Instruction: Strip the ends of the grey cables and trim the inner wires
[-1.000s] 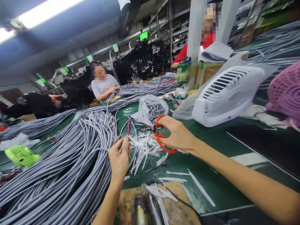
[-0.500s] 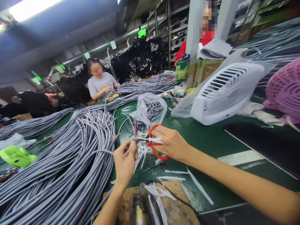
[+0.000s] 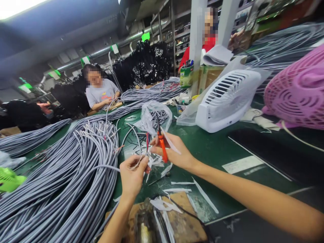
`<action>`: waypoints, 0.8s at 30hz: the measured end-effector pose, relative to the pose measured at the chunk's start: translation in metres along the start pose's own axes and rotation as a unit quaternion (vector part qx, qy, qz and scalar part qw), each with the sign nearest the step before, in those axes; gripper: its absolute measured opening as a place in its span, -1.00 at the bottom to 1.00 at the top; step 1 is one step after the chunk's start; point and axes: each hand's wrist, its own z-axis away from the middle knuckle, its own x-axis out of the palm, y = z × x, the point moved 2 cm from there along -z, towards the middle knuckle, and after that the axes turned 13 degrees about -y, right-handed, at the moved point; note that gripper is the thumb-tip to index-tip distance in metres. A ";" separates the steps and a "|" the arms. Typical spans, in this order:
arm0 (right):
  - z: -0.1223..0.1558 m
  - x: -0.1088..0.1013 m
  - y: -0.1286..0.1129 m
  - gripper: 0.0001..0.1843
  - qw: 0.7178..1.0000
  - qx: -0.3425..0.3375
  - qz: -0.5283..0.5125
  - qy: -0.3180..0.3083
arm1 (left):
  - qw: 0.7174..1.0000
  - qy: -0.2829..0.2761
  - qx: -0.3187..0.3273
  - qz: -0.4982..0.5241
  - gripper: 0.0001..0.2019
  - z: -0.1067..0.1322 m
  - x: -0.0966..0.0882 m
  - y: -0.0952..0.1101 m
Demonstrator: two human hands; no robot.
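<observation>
Head view: the left hand (image 3: 132,175) pinches a grey cable (image 3: 107,167) between thumb and fingers, coloured wires (image 3: 147,139) pointing up beyond it. Just beside, the right hand (image 3: 178,152) is curled around orange-handled scissors (image 3: 163,150), blades upward, above white scraps (image 3: 166,170) on the green bench (image 3: 202,145). A cable bundle (image 3: 68,168) lies left.

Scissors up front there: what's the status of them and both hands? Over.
Left hand: gripping a grey cable. Right hand: holding orange scissors. Loose white strips on the table nearby.
</observation>
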 end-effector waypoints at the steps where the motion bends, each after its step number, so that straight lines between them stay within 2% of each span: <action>1: 0.000 0.001 0.000 -0.64 0.999 0.006 -0.034 0.002 | 1.000 -0.005 -0.005 -0.008 -0.79 0.000 0.002 -0.001; 3: 0.001 0.003 0.000 -0.60 0.997 0.020 -0.072 0.023 | 1.000 -0.011 -0.011 -0.022 -0.79 -0.001 0.004 -0.003; 6: 0.004 0.004 -0.001 -0.59 0.996 0.037 -0.067 0.047 | 0.999 0.001 -0.018 -0.033 -0.77 -0.002 0.004 -0.010; 10: 0.008 0.006 -0.004 -0.65 0.998 0.028 -0.043 0.022 | 0.999 -0.018 -0.018 -0.037 -0.53 -0.005 0.005 -0.019; 14: 0.010 0.010 -0.006 -0.72 0.999 0.018 -0.046 0.003 | 0.999 0.000 0.020 -0.038 -0.63 -0.008 0.007 -0.021; 18: 0.011 0.012 -0.006 -0.72 0.999 0.028 -0.045 0.013 | 0.999 0.021 0.035 -0.016 -0.68 -0.008 0.007 -0.020; 24: 0.010 0.013 -0.007 -0.65 0.993 0.062 -0.091 0.041 | 0.997 0.037 0.001 0.066 -0.70 -0.005 0.005 -0.022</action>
